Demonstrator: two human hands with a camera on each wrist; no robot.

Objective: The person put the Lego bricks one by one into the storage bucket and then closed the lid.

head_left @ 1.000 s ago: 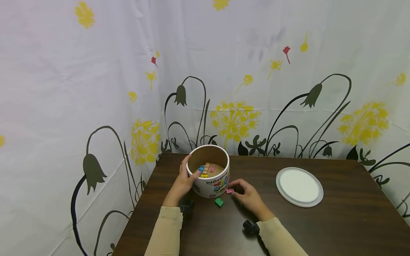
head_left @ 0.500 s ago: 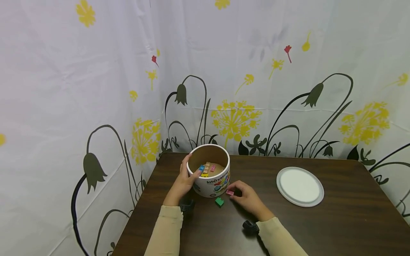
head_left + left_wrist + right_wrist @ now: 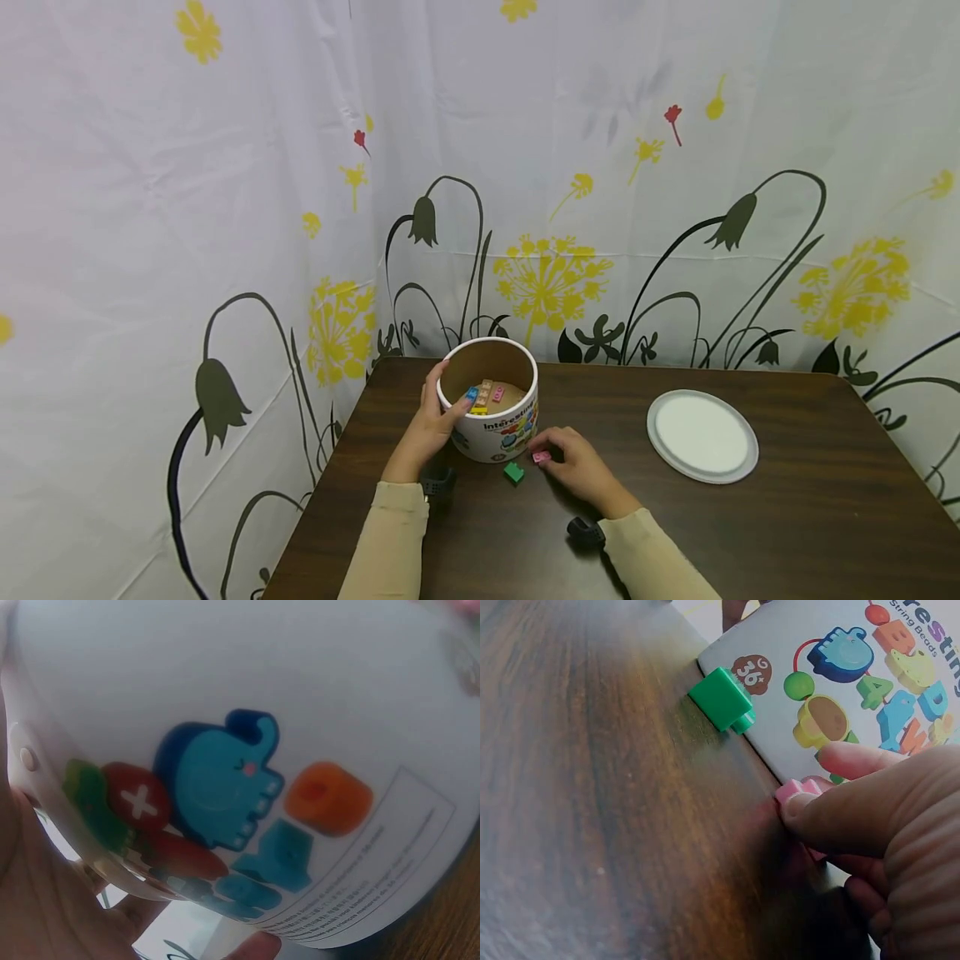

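A round white tub (image 3: 487,435) printed with colourful toy pictures stands on the table. My left hand (image 3: 426,433) holds its left side, thumb over the near rim; in the left wrist view, the palm lies along the tub's wall (image 3: 225,675). Beside the tub's lower right, my right hand (image 3: 579,467) pinches a small pink toy brick (image 3: 541,457) between thumb and fingers, low over the tabletop. The right wrist view shows the pink brick (image 3: 799,789) partly covered by the thumb. A green toy brick (image 3: 513,473) lies on the table in front of the tub.
Several bricks lie in the tub, among them a blue brick (image 3: 472,393), a yellow brick (image 3: 478,411) and another pink brick (image 3: 498,394). A white round lid (image 3: 702,436) rests on the brown table (image 3: 817,467) at right. A flowered curtain (image 3: 637,108) hangs behind.
My right hand has drawn the pink brick slightly toward me, and its fingers have closed further over it. The left hand and the tub stay in place.
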